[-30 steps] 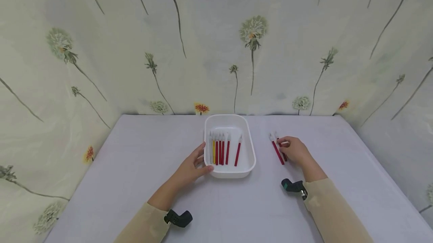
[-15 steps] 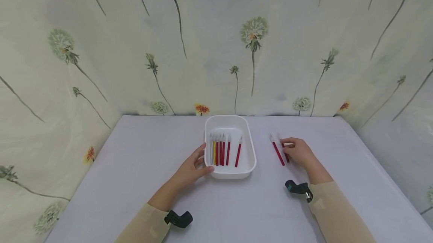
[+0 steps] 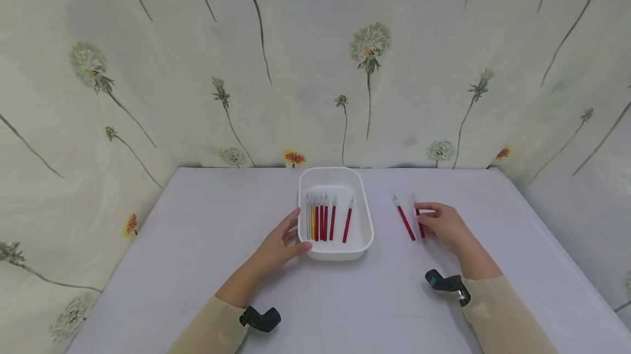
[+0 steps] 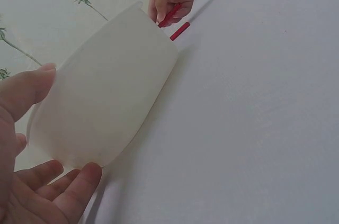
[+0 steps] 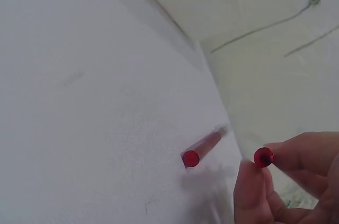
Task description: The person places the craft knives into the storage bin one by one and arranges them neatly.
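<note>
My left hand (image 3: 273, 247) holds the near-left corner of a white plastic tray (image 3: 363, 228), its thumb and fingers spread along the outer walls. Inside, several slim craft knives with pale, clear-capped tips lie side by side: red ones (image 3: 325, 223), a yellow one (image 3: 313, 222) and a silver one (image 3: 308, 222). Right of the tray, my right hand (image 3: 443, 225) pinches a red craft knife (image 5: 263, 157) between thumb and fingers, tip pointing away. Just left of it, another red craft knife (image 3: 406, 222) lies slanted on the cloth. The left wrist view shows the tray wall (image 4: 106, 86).
A pale cloth (image 3: 231, 206) covers the table, whose far edge meets a curtain (image 3: 296, 69) printed with dandelions. Black wrist cameras sit on both sleeves, at the left (image 3: 259, 319) and right (image 3: 446, 283).
My right hand has moved a little to the right with its craft knife, widening the gap to the one lying beside it. The left hand and tray stay put.
</note>
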### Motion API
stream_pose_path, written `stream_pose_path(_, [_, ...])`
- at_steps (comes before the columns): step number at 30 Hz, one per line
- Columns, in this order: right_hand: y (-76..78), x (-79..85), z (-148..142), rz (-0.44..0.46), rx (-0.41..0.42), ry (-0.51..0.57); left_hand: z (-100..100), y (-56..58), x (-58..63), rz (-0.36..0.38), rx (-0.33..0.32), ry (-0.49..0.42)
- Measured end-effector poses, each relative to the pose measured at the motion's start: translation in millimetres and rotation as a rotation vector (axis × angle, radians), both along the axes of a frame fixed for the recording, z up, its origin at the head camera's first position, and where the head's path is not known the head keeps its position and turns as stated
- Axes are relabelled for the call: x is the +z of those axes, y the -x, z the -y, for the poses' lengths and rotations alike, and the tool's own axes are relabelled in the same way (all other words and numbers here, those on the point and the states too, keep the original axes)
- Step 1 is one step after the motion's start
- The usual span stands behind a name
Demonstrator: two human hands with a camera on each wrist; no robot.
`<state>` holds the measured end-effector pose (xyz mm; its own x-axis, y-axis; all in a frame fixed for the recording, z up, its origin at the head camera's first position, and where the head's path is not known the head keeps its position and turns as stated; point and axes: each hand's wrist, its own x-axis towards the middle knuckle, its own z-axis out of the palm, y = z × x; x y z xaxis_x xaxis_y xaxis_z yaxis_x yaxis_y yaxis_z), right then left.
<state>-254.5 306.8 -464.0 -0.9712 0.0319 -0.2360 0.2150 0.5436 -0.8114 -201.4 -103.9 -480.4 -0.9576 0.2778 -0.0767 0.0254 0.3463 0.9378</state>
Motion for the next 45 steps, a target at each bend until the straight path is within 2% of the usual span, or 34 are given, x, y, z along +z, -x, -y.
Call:
stream_pose_path(18, [-14.6,22.4,16.6,0.027,-0.052,0.199,0.2,0.3,-0.3,0.011,-0.003,-0.014])
stream_pose_path(28, [-20.7,33.6,28.2,0.021,-0.031,0.339,0.8,0.4,-0.2,0.005,-0.012,-0.013])
stream_pose_path(36, [-23.0,39.9,39.0,0.017,-0.041,0.364,0.8,0.8,-1.6,0.007,-0.01,-0.029])
stream_pose_path(45, [-23.2,46.8,55.3,-0.004,-0.013,0.394,1.3,0.8,-1.4,0.018,-0.009,-0.041])
